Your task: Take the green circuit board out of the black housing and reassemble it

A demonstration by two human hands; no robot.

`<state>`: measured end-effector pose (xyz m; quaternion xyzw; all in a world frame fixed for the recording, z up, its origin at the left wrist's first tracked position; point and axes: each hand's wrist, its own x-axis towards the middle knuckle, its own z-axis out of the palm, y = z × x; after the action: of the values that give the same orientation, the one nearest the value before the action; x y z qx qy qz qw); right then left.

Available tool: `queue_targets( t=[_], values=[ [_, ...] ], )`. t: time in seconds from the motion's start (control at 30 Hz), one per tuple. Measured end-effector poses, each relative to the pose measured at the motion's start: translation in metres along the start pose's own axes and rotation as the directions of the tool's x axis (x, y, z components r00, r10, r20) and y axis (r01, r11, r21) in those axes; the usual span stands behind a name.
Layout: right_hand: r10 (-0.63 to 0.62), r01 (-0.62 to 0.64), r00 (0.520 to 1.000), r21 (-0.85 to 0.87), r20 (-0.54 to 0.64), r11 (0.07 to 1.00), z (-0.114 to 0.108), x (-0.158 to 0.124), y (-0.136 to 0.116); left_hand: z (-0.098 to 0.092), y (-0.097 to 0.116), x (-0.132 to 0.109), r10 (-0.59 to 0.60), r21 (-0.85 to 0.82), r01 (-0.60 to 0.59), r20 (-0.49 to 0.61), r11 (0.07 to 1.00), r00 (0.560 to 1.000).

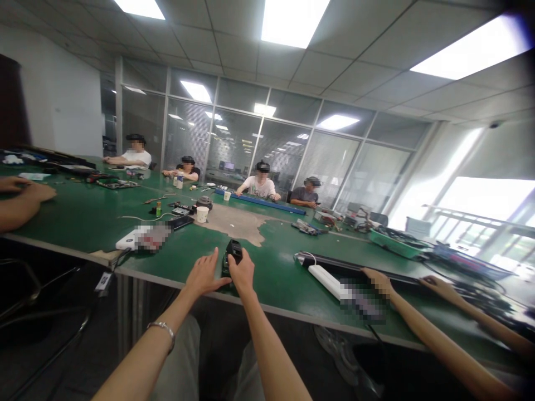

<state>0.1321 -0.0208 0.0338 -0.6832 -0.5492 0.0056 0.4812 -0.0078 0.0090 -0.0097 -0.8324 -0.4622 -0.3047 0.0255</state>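
Head view, 6 o'clock: small black device (234,252) at the near edge of the green tabletop (86,218), upper end showing above the right hand (241,272), lower part hidden behind the fingers. Right grip closed on the device, fingers wrapped round its body. Left hand (203,275) just beside it, grip apart, fingers spread, nothing held. Metal bracelet (162,329) on the left wrist.

Progress, judged from this frame alone: device in the right hand, left hand free, no tool in either hand, no opened or separated parts near the hands. Nothing further readable as done or left.

Outward: white power strip (324,280) near 3 o'clock, partly under a pixelated patch, with two hands of a co-worker (374,280) just past it. Second white power strip (129,238) at 10 o'clock, also partly pixelated. Another person's hand (29,191) at 9 o'clock. Paper cup (202,214) at 12 o'clock, beside a worn patch (234,224) in the tabletop surface. Green tray (395,244) at 2 o'clock. Four seated people (261,186) across the far end, 11 to 1 o'clock.

Unclear: exact kind of device, whether it touches the tabletop, markings under the pixelated patches, small parts at the far end.
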Motion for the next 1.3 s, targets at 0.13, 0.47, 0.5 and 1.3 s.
queue_targets(
  t=[0.13, 0.47, 0.5, 1.3],
  values=[
    [-0.011, 0.013, 0.999, -0.045, 0.030, 0.999, 0.002, 0.000, -0.008, -0.001, 0.001, 0.000, 0.008, -0.012, -0.008, 0.005, 1.000, 1.000],
    [0.032, -0.013, 0.994, -0.177, 0.105, 0.984, 0.007, -0.014, -0.013, -0.005, 0.002, -0.001, 0.021, -0.023, -0.020, 0.018, 1.000, 1.000],
    [0.035, -0.014, 0.994, -0.186, 0.105, 0.983, 0.008, -0.015, -0.013, -0.005, 0.002, -0.001, 0.020, -0.019, -0.020, 0.020, 1.000, 1.000],
    [0.070, -0.069, 0.998, -0.115, 0.000, 0.991, 0.014, -0.019, -0.008, -0.006, 0.003, 0.001, -0.013, -0.005, 0.013, 0.083, 1.000, 0.996]
  ],
)
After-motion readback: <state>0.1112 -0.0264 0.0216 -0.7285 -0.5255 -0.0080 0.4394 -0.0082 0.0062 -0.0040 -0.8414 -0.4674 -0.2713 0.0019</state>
